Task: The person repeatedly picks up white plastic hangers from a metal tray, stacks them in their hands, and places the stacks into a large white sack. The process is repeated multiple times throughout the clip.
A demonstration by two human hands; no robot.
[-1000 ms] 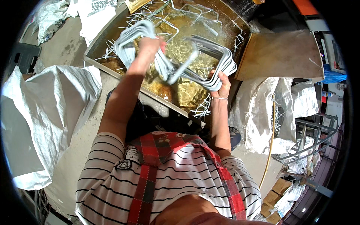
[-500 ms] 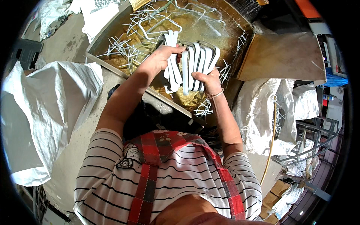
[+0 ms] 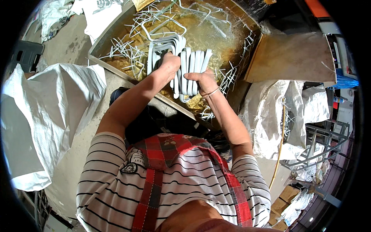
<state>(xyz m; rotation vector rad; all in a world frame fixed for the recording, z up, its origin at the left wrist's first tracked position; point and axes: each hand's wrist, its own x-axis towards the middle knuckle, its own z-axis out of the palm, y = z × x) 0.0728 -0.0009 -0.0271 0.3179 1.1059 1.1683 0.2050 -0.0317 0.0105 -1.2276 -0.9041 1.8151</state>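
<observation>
Both my hands are over the metal tray, each closed around part of a stack of white bent plastic frames with rounded corners. My left hand (image 3: 169,66) has its fingers wrapped into the left bundle of frames (image 3: 176,41). My right hand (image 3: 205,80) grips the right bundle of frames (image 3: 198,60), its thumb lying across the strips. The two bundles stand side by side and nearly touch. Just beyond them a loose white frame (image 3: 166,25) lies in the tray. My fingertips are hidden behind the strips.
The wide metal tray (image 3: 116,69) has a wet, brownish bottom strewn with thin white plastic sticks (image 3: 129,54). A white sack (image 3: 58,112) stands at the left, and an open white sack (image 3: 266,112) at the right. A brown board (image 3: 291,58) juts from the tray's right side.
Both hands have shifted left with the frames. The left bundle has turned so its loops show, and the right bundle has moved closer to me.
</observation>
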